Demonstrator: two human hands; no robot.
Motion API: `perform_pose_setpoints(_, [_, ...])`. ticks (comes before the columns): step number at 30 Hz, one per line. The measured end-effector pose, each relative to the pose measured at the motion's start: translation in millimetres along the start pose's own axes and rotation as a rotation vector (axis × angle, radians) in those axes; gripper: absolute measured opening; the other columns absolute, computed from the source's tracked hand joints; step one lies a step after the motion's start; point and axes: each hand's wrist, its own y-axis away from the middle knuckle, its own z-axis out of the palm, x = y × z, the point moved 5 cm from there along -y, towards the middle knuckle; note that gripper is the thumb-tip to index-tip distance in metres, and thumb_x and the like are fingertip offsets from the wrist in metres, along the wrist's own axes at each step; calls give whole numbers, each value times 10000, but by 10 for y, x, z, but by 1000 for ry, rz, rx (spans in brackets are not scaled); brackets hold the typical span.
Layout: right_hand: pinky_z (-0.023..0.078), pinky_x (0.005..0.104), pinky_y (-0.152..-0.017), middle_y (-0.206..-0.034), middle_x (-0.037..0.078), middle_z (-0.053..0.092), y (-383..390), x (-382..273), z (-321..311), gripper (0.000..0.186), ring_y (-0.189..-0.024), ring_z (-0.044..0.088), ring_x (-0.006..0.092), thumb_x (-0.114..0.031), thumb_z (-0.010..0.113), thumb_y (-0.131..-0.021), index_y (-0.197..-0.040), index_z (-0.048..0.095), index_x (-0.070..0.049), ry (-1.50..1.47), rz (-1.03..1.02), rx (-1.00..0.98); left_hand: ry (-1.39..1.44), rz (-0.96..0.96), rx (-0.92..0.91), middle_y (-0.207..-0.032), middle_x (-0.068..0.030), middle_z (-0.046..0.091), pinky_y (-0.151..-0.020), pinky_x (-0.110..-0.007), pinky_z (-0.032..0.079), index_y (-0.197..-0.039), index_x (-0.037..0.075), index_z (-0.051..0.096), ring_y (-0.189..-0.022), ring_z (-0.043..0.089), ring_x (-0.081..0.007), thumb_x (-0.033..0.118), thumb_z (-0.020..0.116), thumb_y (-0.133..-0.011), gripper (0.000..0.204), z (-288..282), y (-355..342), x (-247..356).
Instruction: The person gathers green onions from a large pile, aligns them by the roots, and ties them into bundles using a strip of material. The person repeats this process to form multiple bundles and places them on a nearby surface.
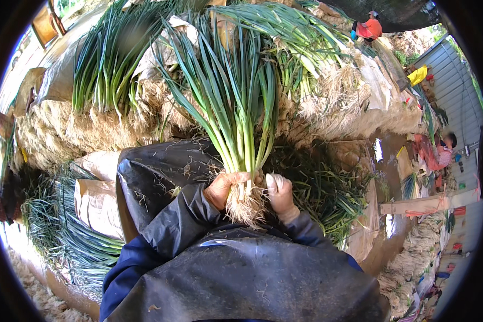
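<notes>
My left hand (pixel 221 189) is closed round the pale base of an upright bunch of green onions (pixel 240 126) at the centre, its long dark leaves fanning upward and its stringy roots (pixel 244 209) hanging below. My right hand (pixel 279 196), in a pale glove, has its fingers curled against the right side of the same base, just above the roots. Both hands are over my dark, dirt-streaked apron (pixel 247 284), with dark sheeting (pixel 155 172) behind my left arm.
Stacked onion bundles (pixel 102 91) lie across the back, roots toward me. Loose leaves (pixel 80 231) and cut greens (pixel 327 198) lie left and right. A person in orange (pixel 367 29) is at upper right, another in pink (pixel 443 155) at far right, near a corrugated sheet (pixel 451 86).
</notes>
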Motion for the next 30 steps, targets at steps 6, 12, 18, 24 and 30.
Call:
perform_pose_setpoints(6, [482, 252, -569, -830, 29, 617, -370, 89, 286, 488, -661, 582, 101, -457, 438, -1032, -1256, 527, -33, -1114, 682, -421, -31, -76, -97, -1083, -148, 679, -802, -372, 578, -1245, -19, 563, -904, 682, -233, 255, 699, -842, 506, 112, 10, 45])
perform_pose_setpoints(12, [487, 244, -584, -825, -8, 659, -636, 340, 582, 388, -677, 590, 77, -402, 573, -993, -1061, 661, -31, -822, 553, -155, -62, -102, -10, -993, -134, 692, -750, -362, 573, -1191, 0, 595, -825, 682, -233, 233, 687, -870, 406, 45, 29, 63])
perform_pose_setpoints(18, [450, 395, -486, -581, 110, 599, -534, 60, 277, 315, -510, 593, 286, -285, 593, -970, -785, 659, -38, 345, -9, -32, -84, -32, 54, -902, -126, 707, -679, -340, 587, -1116, -28, 628, -752, 693, -207, 156, 694, -875, 311, -86, 28, 64])
perform_pose_setpoints(24, [457, 343, -533, -695, 91, 601, -83, -265, 4, 102, -579, 576, 220, -126, 642, -922, -870, 612, -44, -73, -186, -61, 25, -40, -61, -906, -133, 708, -710, -337, 585, -1157, -20, 621, -771, 694, -210, 175, 685, -878, 346, -67, 52, 85])
perform_pose_setpoints(30, [446, 301, -561, -673, 55, 603, 517, 261, -423, 324, -571, 541, 148, -237, 535, -1013, -791, 631, -21, -362, 337, -289, 55, -47, -296, -1255, -180, 616, -894, -441, 553, -1342, -11, 506, -1022, 654, -254, 214, 657, -871, 544, 142, 74, 145])
